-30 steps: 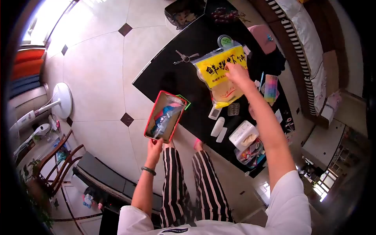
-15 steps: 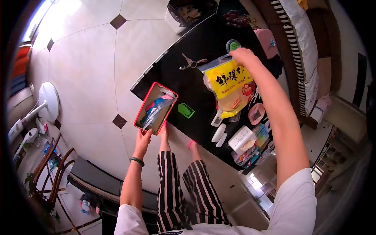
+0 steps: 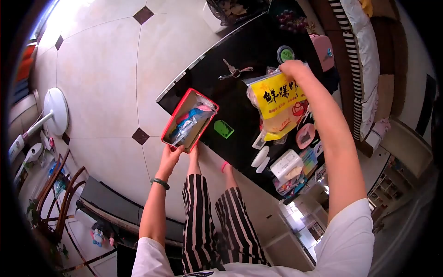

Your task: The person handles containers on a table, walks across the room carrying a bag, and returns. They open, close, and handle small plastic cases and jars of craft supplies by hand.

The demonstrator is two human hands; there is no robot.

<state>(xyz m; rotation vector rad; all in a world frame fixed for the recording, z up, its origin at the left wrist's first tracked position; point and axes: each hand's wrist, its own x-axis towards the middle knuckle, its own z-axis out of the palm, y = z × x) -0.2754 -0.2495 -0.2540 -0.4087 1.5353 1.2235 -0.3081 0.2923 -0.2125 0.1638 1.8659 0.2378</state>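
Note:
My left hand (image 3: 171, 157) grips the near end of a red-rimmed open box (image 3: 168, 123), thumb over its edge. Inside the box lie crumpled clear plastic and blue and pink items (image 3: 188, 121). My right hand (image 3: 295, 69) is closed on the top edge of a yellow printed plastic bag (image 3: 281, 108) with black and red lettering, held over the black table (image 3: 207, 74). Its fingertips are partly hidden behind the bag. A green tag-shaped piece (image 3: 224, 129) lies between box and bag. Keys on a ring (image 3: 235, 72) rest left of the bag.
A round green-topped container (image 3: 285, 54) and grapes (image 3: 291, 22) are at the table's far end. Nearer stand a white box (image 3: 286, 165), a pink dish (image 3: 305, 135) and white slim objects (image 3: 260, 157). A lined trash bin (image 3: 217, 18) stands beyond the table, and a white fan (image 3: 56, 111) at left.
The camera view has shifted slightly. The red-rimmed box appears a little higher and further right, still in my left hand. The yellow bag stays in my right hand.

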